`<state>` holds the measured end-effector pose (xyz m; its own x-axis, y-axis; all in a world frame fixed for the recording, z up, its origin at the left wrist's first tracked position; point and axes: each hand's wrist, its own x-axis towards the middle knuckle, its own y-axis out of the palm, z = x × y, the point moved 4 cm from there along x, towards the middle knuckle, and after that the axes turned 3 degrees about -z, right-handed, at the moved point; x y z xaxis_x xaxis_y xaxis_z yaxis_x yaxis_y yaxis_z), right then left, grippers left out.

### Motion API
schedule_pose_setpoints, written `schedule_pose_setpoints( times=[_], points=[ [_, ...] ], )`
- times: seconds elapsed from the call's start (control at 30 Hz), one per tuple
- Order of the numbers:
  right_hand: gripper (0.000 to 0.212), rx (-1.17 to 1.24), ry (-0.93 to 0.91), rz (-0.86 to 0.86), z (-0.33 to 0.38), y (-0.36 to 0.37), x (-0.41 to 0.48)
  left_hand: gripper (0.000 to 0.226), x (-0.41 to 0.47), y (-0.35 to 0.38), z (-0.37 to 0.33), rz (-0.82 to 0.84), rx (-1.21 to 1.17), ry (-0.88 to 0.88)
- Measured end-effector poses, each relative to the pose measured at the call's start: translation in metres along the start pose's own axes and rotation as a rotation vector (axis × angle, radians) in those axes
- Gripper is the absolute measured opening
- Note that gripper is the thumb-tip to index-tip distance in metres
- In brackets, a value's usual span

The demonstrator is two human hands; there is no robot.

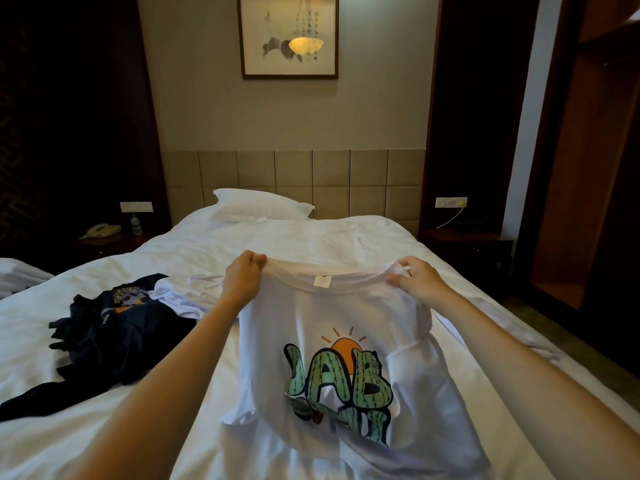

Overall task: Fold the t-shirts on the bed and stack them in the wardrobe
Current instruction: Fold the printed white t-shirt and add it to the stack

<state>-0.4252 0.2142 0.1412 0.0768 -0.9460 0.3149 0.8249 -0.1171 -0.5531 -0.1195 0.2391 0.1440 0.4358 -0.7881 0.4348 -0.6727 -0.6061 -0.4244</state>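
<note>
Both hands grip the shoulders of a white cotton t-shirt with a green cactus-letter print (332, 344), the left hand (242, 277) and right hand (417, 277) pinching either side of the collar. The shirt hangs above the white-sheeted bed (242, 240). A crumpled dark navy t-shirt (114, 336) lies to the left, a second rumpled white t-shirt (180, 294) touching it.

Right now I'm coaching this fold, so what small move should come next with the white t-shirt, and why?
Probably lower the white t-shirt flat onto the bed. The left hand and right hand pinch its shoulders and hold it up, while its lower part lies bunched on the sheet.
</note>
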Motion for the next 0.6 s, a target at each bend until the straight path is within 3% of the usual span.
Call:
schedule_pose_setpoints(
  times=[0.07,0.13,0.3,0.43,0.53,0.6],
  points=[
    [0.038,-0.018,0.058,-0.028,-0.001,0.0,0.005,0.033,0.0,0.0,0.001,-0.007,0.006,-0.012],
    [0.048,0.035,0.083,-0.086,0.006,-0.003,0.006,0.034,-0.001,0.0,0.0,-0.005,-0.012,-0.013],
    [0.027,0.166,0.053,-0.167,0.037,-0.017,0.018,0.026,0.006,-0.009,-0.027,-0.017,-0.093,0.063],
    [0.013,0.176,0.051,-0.167,0.051,-0.028,0.027,0.022,0.022,-0.02,-0.048,-0.03,-0.026,0.163],
    [0.017,0.228,0.075,-0.245,0.063,-0.043,0.03,0.022,0.029,-0.027,-0.061,-0.013,-0.009,0.203],
    [0.014,0.195,0.079,-0.194,0.076,-0.052,0.032,0.024,0.033,-0.034,-0.071,-0.011,-0.002,0.223]
  ],
)
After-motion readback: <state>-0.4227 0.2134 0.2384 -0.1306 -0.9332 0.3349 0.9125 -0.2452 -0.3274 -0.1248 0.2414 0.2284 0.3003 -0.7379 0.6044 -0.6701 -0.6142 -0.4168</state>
